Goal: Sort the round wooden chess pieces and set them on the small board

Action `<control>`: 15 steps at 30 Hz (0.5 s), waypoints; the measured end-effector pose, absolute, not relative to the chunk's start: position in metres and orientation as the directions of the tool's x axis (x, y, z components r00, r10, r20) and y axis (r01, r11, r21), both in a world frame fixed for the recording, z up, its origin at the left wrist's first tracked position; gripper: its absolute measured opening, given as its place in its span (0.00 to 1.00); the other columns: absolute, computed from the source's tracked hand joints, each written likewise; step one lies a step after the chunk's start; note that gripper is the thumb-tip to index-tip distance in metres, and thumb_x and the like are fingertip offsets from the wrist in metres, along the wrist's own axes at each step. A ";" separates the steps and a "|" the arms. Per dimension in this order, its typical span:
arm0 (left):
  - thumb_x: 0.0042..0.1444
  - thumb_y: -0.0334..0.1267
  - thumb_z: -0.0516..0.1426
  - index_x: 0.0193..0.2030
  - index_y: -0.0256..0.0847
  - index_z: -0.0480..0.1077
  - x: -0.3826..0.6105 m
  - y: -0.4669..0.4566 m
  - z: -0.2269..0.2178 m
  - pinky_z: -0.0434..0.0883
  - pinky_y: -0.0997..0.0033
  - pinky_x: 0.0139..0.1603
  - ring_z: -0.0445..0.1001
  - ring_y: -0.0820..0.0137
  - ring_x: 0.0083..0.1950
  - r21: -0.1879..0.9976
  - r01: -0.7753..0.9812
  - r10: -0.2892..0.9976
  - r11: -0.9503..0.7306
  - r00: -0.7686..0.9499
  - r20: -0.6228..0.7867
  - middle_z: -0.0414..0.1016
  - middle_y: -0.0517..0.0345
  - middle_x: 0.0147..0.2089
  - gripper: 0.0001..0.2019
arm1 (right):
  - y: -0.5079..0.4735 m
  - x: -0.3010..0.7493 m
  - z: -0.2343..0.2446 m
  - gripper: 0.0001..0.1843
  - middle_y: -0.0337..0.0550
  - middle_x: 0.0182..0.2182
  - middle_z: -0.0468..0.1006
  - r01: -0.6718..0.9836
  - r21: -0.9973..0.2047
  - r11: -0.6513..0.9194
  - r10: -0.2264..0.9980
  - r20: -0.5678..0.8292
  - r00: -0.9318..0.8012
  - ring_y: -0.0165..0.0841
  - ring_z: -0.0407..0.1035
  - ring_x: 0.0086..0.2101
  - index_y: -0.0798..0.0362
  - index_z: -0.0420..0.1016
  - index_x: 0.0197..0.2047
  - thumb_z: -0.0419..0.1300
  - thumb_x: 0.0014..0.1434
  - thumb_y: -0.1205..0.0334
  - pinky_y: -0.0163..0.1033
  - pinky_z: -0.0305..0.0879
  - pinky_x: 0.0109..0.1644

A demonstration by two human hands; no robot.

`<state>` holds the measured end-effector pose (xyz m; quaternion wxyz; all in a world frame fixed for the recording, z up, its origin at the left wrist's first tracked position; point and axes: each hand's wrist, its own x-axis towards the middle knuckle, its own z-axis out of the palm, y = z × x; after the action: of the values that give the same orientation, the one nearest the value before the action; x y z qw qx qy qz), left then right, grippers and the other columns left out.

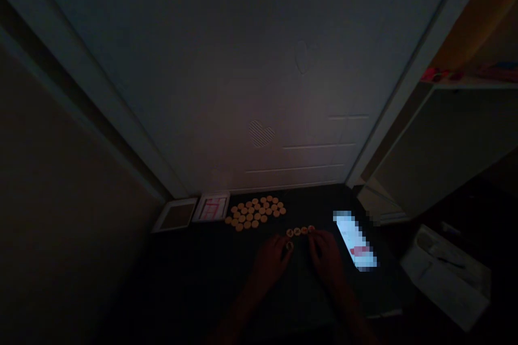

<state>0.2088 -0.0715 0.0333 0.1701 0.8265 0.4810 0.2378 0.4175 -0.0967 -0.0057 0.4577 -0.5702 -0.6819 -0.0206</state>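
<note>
In the lower middle of the frame, the left hand [274,255] has its fingers at one disc [290,246]; the right hand [324,250] is at the right end of a disc row [297,231]. Whether either hand grips, I cannot tell. The bright screen [355,240] lies lower right.

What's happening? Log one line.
left hand: at single disc; right hand: at disc row; disc cluster: beyond left hand; lit screen: beside right hand
</note>
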 end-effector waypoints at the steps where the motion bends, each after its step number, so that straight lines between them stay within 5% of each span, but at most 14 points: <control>1: 0.68 0.40 0.53 0.50 0.45 0.75 0.210 -0.072 0.032 0.73 0.59 0.54 0.77 0.61 0.51 0.500 0.714 0.871 -0.489 0.430 0.239 0.78 0.51 0.50 0.11 | -0.097 0.418 -0.006 0.11 0.50 0.43 0.79 0.797 -0.494 0.348 0.759 0.648 0.070 0.42 0.74 0.45 0.49 0.77 0.49 0.56 0.68 0.63 0.52 0.74 0.49; 15: 0.69 0.43 0.51 0.53 0.47 0.73 0.211 -0.071 0.031 0.72 0.58 0.56 0.76 0.58 0.53 0.502 0.726 0.880 -0.470 0.427 0.207 0.78 0.50 0.52 0.13 | -0.098 0.416 -0.001 0.12 0.50 0.43 0.80 0.784 -0.517 0.345 0.753 0.651 0.098 0.42 0.74 0.45 0.48 0.78 0.50 0.55 0.69 0.62 0.52 0.75 0.48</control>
<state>0.2114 -0.0706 0.0313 0.1713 0.8270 0.4856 0.2254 0.4161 -0.0982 -0.0007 0.4709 -0.5720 -0.6714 -0.0165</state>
